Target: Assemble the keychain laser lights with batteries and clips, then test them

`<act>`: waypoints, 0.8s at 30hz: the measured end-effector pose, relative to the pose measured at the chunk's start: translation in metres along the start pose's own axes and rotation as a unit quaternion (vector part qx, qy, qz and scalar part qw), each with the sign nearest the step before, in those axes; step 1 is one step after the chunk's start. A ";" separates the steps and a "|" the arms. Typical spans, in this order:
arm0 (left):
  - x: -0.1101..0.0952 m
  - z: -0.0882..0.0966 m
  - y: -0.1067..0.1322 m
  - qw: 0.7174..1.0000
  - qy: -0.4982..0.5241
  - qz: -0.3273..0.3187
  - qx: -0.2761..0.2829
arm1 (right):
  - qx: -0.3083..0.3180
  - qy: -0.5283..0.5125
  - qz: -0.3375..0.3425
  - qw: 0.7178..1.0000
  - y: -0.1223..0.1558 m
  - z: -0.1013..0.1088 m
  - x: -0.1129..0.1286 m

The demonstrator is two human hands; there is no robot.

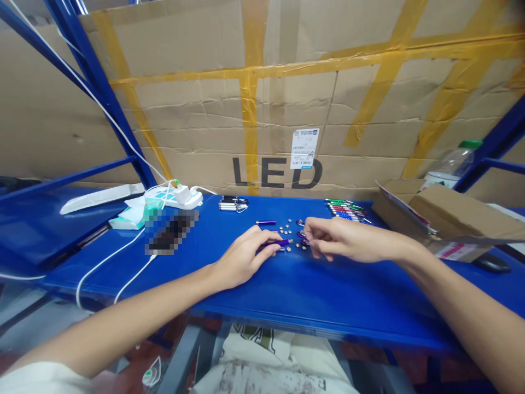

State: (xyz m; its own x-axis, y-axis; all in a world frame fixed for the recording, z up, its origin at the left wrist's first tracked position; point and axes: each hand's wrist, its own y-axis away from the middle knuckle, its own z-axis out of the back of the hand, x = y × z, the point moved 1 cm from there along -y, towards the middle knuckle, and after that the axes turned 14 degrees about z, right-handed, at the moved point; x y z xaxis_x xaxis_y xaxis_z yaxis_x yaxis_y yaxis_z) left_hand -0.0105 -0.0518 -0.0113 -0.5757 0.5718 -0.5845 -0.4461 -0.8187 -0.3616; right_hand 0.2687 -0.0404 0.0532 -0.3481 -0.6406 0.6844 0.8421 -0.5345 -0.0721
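My left hand [248, 256] is closed around a slim purple metal tube [283, 242], thumb and fingers on its side, its silver end pointing right. Small round silver button cells [289, 249] lie scattered between my two hands. Another purple tube [266, 222] rests just beyond my left fingers; more tube ends show under that hand. My right hand [336, 239] hovers with thumb and fingertips pinched together; whatever is between them is hidden. Close to its fingertips lie several purple end caps [301, 233] with metal rings, partly covered by the hand.
Slim coloured metal pens or flashlights [346, 209] lie in a row at the back right, beside an open cardboard box [443, 219]. Black and silver tubes [233, 203] lie at the back. A power strip [174, 196], cables and a blurred phone [172, 232] occupy the left.
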 end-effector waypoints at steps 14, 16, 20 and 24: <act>-0.001 -0.001 -0.002 0.993 0.100 0.050 0.023 | 0.060 -0.076 -0.020 0.995 0.005 -0.001 -0.012; -0.001 -0.001 -0.001 0.993 0.103 0.049 0.024 | 0.062 -0.082 -0.021 0.995 0.005 -0.001 -0.012; -0.002 0.000 -0.001 0.993 0.108 0.048 0.028 | 0.062 -0.084 -0.020 0.994 0.006 -0.002 -0.010; -0.001 0.001 -0.002 0.992 0.108 0.051 0.028 | 0.047 -0.081 -0.012 0.996 0.003 -0.002 -0.010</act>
State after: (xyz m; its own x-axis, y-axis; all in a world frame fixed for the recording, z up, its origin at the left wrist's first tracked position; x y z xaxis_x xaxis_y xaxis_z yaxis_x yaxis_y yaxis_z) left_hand -0.0092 -0.0511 -0.0094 -0.4629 0.4564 -0.7599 -0.4338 -0.8642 -0.2548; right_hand 0.2738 -0.0369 0.0448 -0.3043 -0.5266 0.7938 0.8713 -0.4907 0.0085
